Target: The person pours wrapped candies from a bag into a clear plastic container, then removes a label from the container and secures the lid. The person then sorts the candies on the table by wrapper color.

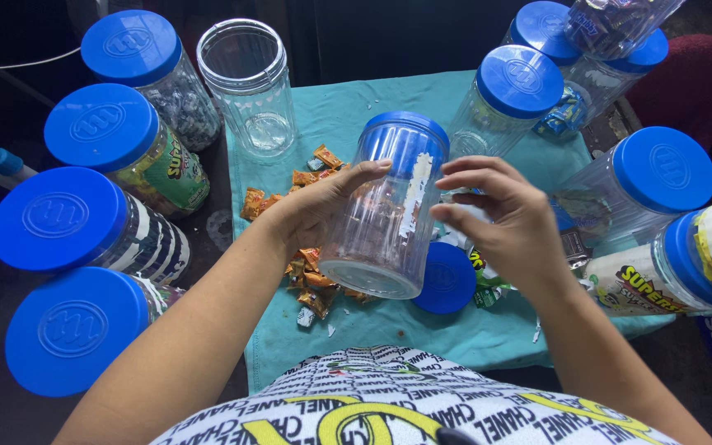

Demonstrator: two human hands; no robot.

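Clear plastic jar (385, 210) with blue lid, tilted, held above teal cloth (455, 330). Left hand (319, 206) wrapped around jar's side, gripping it. Right hand (496, 210) half-open, fingertips (455, 165) at torn white label strip on jar. Orange candy wrappers (311, 284) scattered on cloth beneath left wrist. Loose blue lid (447, 280) flat just right of jar. Empty open jar (249, 82) upright at cloth's far-left corner. Lidded jars all round.

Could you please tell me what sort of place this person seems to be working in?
Probably a small sweet stall or shop corner: many clear plastic jars with blue lids hold wrapped sweets, loose orange-wrapped candies lie on a teal cloth, and the left hand holds an empty jar.
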